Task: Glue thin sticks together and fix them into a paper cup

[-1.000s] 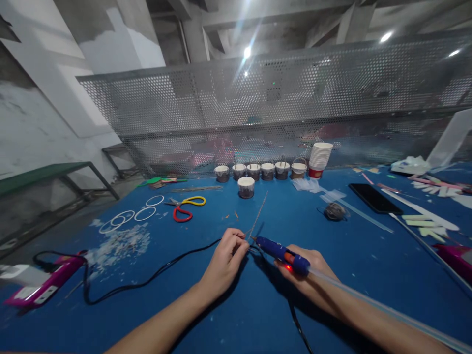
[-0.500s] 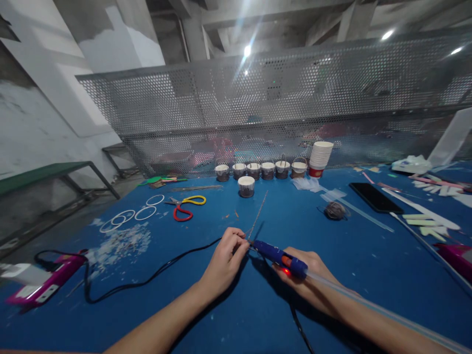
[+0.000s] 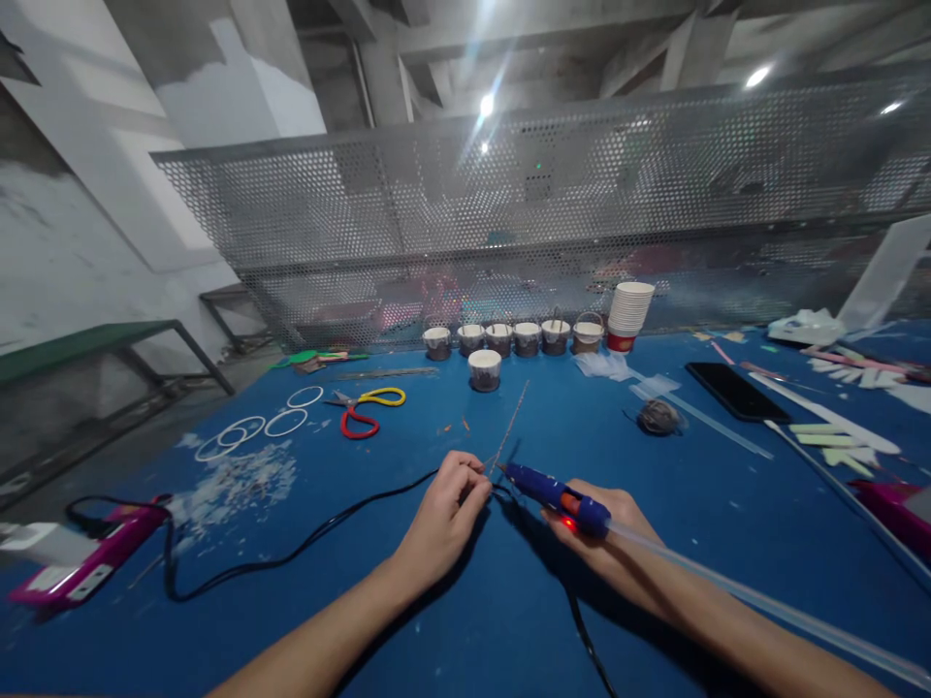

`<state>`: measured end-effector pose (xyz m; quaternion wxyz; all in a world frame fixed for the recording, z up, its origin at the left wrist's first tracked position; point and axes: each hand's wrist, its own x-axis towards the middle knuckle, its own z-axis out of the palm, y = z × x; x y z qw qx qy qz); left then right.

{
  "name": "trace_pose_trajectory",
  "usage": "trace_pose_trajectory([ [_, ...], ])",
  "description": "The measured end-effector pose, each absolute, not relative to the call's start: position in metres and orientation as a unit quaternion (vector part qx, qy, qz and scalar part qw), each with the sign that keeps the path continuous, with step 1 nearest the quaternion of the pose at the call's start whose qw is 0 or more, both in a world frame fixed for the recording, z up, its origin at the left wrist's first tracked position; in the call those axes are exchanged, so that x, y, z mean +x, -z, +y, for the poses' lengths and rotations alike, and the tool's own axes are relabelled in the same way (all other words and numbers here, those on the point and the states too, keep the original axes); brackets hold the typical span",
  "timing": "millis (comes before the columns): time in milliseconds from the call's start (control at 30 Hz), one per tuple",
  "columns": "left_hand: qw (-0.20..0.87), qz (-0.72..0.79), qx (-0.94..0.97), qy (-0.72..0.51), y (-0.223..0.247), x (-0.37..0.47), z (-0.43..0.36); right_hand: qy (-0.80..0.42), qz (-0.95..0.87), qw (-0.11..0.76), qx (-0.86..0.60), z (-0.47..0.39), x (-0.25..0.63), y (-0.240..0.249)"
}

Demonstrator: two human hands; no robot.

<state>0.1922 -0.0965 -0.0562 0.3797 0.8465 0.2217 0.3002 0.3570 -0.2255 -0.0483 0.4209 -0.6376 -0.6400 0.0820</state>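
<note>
My left hand [image 3: 455, 504] is closed, pinching the lower end of a thin, twine-like stick [image 3: 513, 419] that slants up and away to the right. In my right hand [image 3: 607, 538] is a blue hot glue gun [image 3: 557, 496], its red light lit and a long clear glue stick [image 3: 727, 582] running out of its back. The gun's nozzle points left, close to the base of the stick near my left fingertips; whether it touches cannot be made out. Beyond my hands stands a small wrapped paper cup [image 3: 485, 371]. What else my left fingers cover is hidden.
Several small wrapped cups [image 3: 498, 339] line the back beside stacked paper cups [image 3: 629, 315]. Scissors [image 3: 364, 407] and white rings [image 3: 286, 422] lie left, a grey yarn ball [image 3: 658, 417] and phone [image 3: 734, 391] right. A black cord [image 3: 320, 538] runs to a pink power strip [image 3: 98, 553].
The glue gun's nozzle has drawn slightly right and up, away from my left fingertips. My left hand keeps its pinch on the thin stick, almost still.
</note>
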Motion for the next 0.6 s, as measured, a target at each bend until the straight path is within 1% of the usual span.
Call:
trace_pose_trajectory([
  [100,0.381,0.220,0.845,-0.305,0.0555,0.1921,-0.0969,-0.082,-0.647,0.412,-0.637,-0.2245,0.3558,0.0468],
  [300,0.383,0.225,0.845,-0.297,0.0547,0.1923,-0.0977,-0.096,-0.602,0.443,-0.657,-0.2230,0.3620,0.0511],
  [500,0.379,0.224,0.842,-0.312,0.0561,0.1922,-0.0957,-0.109,-0.644,0.416,-0.632,-0.2259,0.3566,0.0508],
  [600,0.391,0.232,0.831,-0.319,0.0566,0.1920,-0.0938,-0.116,-0.608,0.451,-0.644,-0.2254,0.3570,0.0468],
])
